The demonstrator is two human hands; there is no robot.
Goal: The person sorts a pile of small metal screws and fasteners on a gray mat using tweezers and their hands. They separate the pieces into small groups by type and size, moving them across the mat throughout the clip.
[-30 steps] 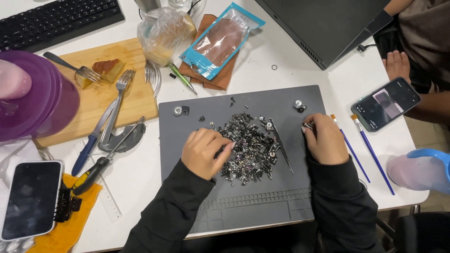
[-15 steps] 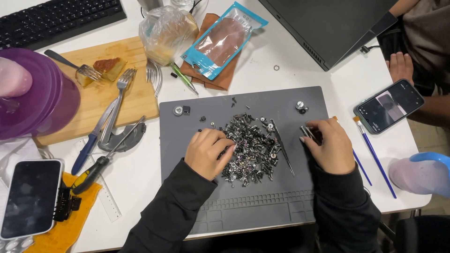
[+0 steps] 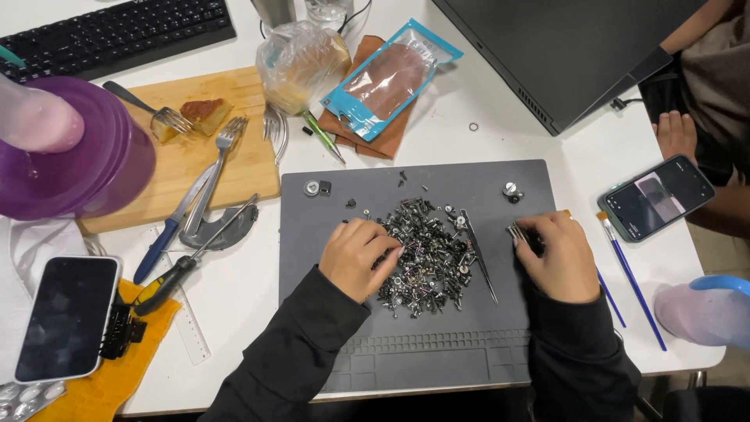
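Left hand [image 3: 355, 258] resting on the grey mat [image 3: 391, 359], fingers curled, tips touching the left edge of the pile of small dark screws [image 3: 428, 262]. Cannot tell if a screw is pinched between them. Right hand [image 3: 558, 258] near the mat's right side, apart from the pile, fingers narrow and closed on a small metal part [image 3: 516, 232]. Tweezers [image 3: 478, 254] lying free just right of the pile.

For sorting such small pieces well: better to pull out one screw with the fingertips only, slowly, and to keep the palm low so the pile is not pushed. Good also to keep every loose piece on the mat, away from its edge.

Farther out, at the right edge, a blue-rimmed bowl [image 3: 715, 309], pinkish inside. At the left, a purple tub [image 3: 94, 180] with something pale pink standing in it. Beyond the mat, a clear plastic bag [image 3: 301, 59] with what looks like bread inside, and beside it a blue-edged pouch [image 3: 391, 74] with a brownish content.
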